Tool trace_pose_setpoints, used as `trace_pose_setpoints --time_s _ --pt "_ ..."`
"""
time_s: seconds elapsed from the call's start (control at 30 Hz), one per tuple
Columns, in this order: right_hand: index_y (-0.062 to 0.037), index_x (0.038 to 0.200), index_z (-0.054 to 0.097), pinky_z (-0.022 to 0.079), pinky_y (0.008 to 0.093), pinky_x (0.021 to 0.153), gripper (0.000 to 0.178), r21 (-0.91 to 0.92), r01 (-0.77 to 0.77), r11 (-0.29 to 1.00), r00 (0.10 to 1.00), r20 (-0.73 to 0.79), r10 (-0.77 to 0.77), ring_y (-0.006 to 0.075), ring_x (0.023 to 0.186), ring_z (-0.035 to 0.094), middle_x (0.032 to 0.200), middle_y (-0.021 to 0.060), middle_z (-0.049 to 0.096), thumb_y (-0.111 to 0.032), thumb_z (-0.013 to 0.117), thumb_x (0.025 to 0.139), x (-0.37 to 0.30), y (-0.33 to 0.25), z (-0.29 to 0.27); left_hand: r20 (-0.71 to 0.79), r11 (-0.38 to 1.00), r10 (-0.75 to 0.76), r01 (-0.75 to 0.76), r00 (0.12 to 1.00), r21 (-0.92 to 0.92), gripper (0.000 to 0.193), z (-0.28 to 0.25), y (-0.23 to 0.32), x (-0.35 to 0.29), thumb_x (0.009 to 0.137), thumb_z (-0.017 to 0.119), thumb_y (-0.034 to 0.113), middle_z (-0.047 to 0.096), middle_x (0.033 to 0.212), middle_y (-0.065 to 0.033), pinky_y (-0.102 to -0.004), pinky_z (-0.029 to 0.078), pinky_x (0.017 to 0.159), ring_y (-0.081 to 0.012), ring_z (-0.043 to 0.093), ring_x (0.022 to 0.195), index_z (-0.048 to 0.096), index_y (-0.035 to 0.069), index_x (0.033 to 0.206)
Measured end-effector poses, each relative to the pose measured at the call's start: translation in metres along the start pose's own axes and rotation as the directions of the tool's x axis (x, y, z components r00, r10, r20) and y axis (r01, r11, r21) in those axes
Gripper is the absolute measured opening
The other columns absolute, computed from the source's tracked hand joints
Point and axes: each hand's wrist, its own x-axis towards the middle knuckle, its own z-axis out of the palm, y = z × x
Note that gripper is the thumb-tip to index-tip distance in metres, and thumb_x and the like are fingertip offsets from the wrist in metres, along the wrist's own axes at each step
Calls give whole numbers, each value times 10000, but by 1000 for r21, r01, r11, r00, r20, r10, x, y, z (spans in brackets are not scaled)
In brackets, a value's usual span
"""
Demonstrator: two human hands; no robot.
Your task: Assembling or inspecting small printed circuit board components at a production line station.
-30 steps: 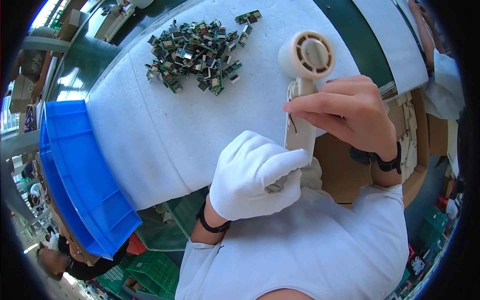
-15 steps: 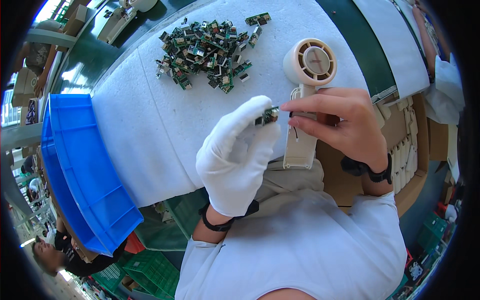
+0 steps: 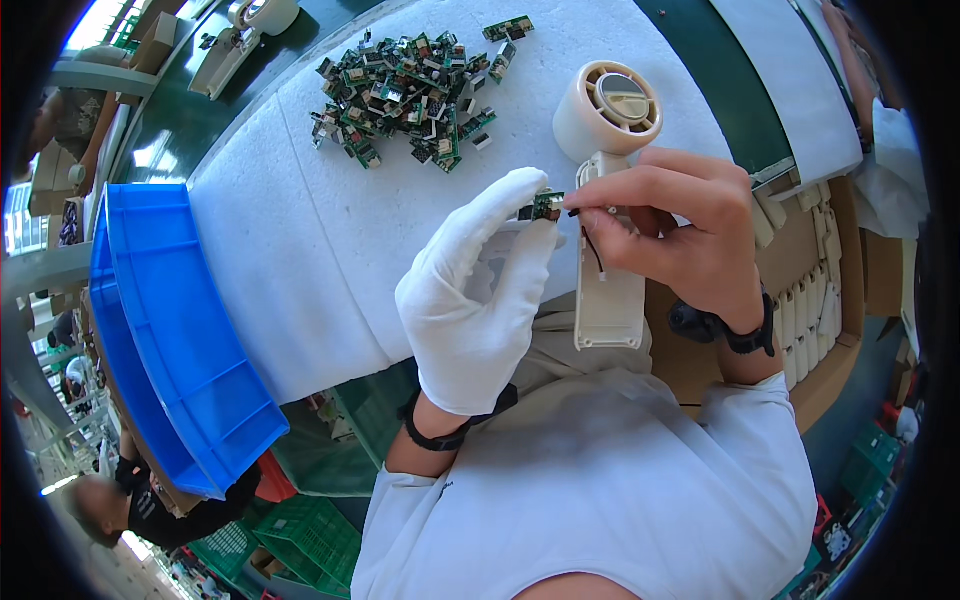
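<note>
Where the white-covered surface spreads out: a slightly grainy, foam-like sheet with one faint line across it.
Blue bin: well to the left of both hands; ribbed and plastic-looking.
Handheld fan: its handle passes beneath the right fingers, its round head beyond them; half a second ago the head faced the camera more squarely. Smooth and cream, with a spoked grille and a hollow, open handle.
Left hand: in a soft white glove, fingers pinched on a circuit board; a second ago it was down at the handle's lower end.
Right hand: bare, thumb and forefinger pinched on a black wire; whether its other fingers grip the handle, I cannot tell.
Pile of boards: beyond the left hand, apart from it; jagged, green and metallic.
Circuit board: between the left fingertips, just beside the right ones; small, green, hard-edged.
Black wire: runs from the right fingertips over the hollow handle; thin, curved, pale-tipped.
</note>
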Motion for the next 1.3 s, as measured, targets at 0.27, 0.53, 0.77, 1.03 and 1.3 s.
trace_pose_setpoints --time_s 0.27,0.53,0.77,1.03,1.3 --pt "-41 884 765 365 229 485 150 55 -65 996 997 -43 67 65 539 506 670 13 589 6 774 742 -5 -6 4 43 995 72 -75 996 59 343 -1 -6 -1 865 752 -61 756 1066 -98 -269 546 794 -150 714 909 730 28 1196" --pt "-38 877 758 332 239 476 140 106 -116 988 993 16 115 61 527 482 659 9 577 2 781 745 -9 -9 0 113 997 69 -72 991 23 312 -8 -3 1 831 776 -82 765 1056 -122 -284 562 822 -183 732 925 764 16 1127" --pt "-38 873 759 327 246 469 134 87 -87 992 996 20 86 65 508 470 645 3 566 -2 785 748 -8 -10 -1 111 988 133 -140 985 61 332 -8 -5 1 804 792 -93 764 1061 -146 -297 576 808 -200 739 916 768 11 1118" --pt "-42 873 763 323 246 457 146 14 -24 1000 999 -43 25 64 501 473 635 -3 555 2 788 736 -7 -12 5 24 921 294 -290 956 260 325 -1 -8 -6 799 789 -102 765 1055 -157 -303 585 793 -213 745 908 767 6 1105" --pt "-53 911 784 310 233 458 175 81 -25 996 998 55 21 64 503 470 634 -2 554 -16 834 748 -6 -7 -2 132 998 25 -16 991 -68 318 -15 -1 0 845 764 -90 752 1083 -152 -298 588 810 -190 731 932 755 -9 1153"
